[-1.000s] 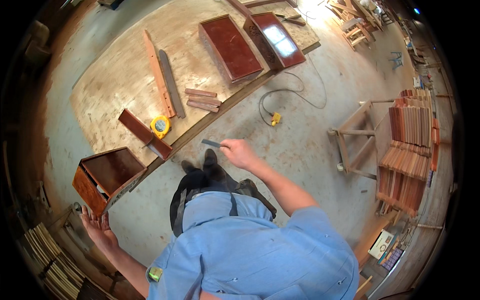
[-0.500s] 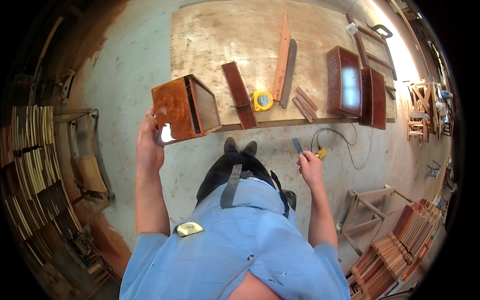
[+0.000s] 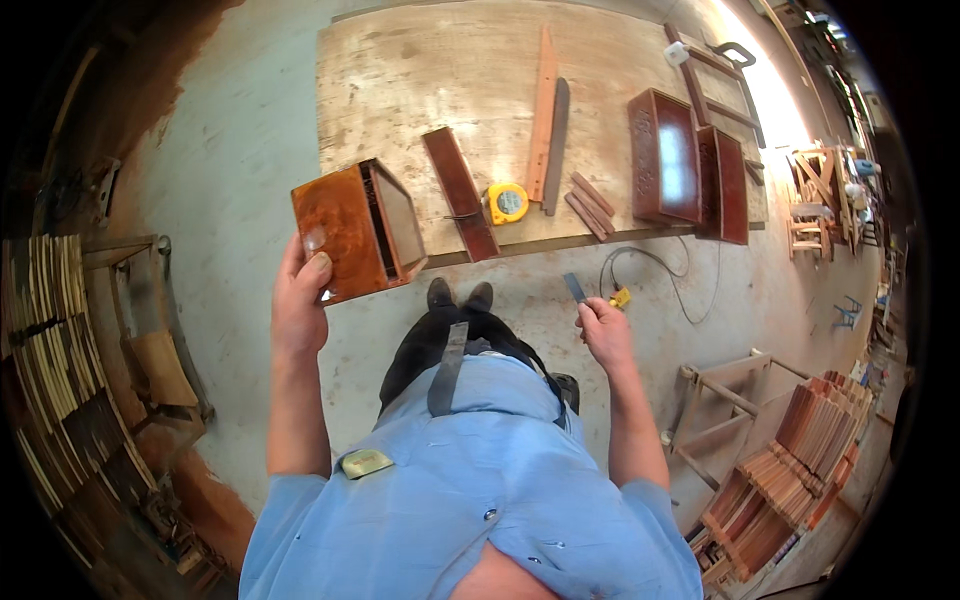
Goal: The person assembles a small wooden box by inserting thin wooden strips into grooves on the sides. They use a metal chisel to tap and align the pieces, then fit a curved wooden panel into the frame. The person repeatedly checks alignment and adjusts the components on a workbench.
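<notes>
While my left hand [image 3: 299, 303] grasps the glossy amber-faced wooden box [image 3: 340, 218] at the near left corner of the worktable [image 3: 440, 70], my right hand [image 3: 608, 332] pinches a flat grey strip [image 3: 573, 287] short of its front edge. Open floor [image 3: 245, 110] lies left of the worktable; on it, a red-brown board [image 3: 460, 193] and yellow tape measure [image 3: 509, 202] hem the front edge.

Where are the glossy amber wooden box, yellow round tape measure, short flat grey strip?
Glossy amber wooden box [image 3: 343, 222], head view: broad face.
Yellow round tape measure [image 3: 508, 203], head view: case.
Short flat grey strip [image 3: 573, 286], head view: exposed end.
</notes>
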Available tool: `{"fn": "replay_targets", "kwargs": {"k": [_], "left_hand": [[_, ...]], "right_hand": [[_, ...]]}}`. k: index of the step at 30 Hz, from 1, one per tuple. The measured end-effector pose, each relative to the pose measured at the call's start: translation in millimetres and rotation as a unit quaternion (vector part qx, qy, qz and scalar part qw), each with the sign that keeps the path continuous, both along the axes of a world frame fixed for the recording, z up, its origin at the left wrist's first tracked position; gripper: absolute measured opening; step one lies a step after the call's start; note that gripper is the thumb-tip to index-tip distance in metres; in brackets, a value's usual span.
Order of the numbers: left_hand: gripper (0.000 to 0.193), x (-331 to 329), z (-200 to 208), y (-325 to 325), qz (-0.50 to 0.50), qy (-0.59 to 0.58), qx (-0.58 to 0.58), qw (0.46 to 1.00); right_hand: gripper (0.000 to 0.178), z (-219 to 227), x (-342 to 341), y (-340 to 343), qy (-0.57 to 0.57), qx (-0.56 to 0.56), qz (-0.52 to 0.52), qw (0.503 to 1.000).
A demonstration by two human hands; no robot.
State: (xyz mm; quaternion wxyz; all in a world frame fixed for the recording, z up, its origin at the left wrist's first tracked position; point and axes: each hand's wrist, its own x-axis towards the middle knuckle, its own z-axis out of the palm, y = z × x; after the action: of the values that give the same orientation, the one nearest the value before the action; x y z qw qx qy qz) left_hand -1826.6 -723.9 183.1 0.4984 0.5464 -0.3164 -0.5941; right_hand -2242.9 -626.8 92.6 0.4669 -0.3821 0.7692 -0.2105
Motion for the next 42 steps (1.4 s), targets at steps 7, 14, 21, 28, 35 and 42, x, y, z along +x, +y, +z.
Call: {"fn": "replay_targets", "kwargs": {"k": [7,14,21,28,35,42], "left_hand": [[0.055,15,-19,-14,0.000,0.064,-0.013,0.998],[0.053,8,-19,-44,-0.007,0.045,-0.010,0.999],[0.055,8,-21,-32,0.010,0.017,0.026,0.999],[0.047,11,-16,-27,0.059,0.024,0.047,0.997],[0.055,-5,2,-4,0.227,-0.072,0.037,0.970],[0.045,-125,32,40,0.442,-0.412,-0.068,0.794]], "right_hand": [[0.022,-6,-10,6,0.024,-0.012,-0.015,1.000],[0.021,5,-25,14,0.021,-0.015,-0.053,0.998],[0.022,7,-63,4,0.014,-0.022,-0.075,0.997],[0.020,-20,-135,-21,-0.017,-0.062,-0.036,0.997],[0.017,-19,-238,-48,-0.074,-0.089,-0.056,0.992],[0.017,3,-274,-86,-0.092,-0.149,-0.094,0.980]]}}
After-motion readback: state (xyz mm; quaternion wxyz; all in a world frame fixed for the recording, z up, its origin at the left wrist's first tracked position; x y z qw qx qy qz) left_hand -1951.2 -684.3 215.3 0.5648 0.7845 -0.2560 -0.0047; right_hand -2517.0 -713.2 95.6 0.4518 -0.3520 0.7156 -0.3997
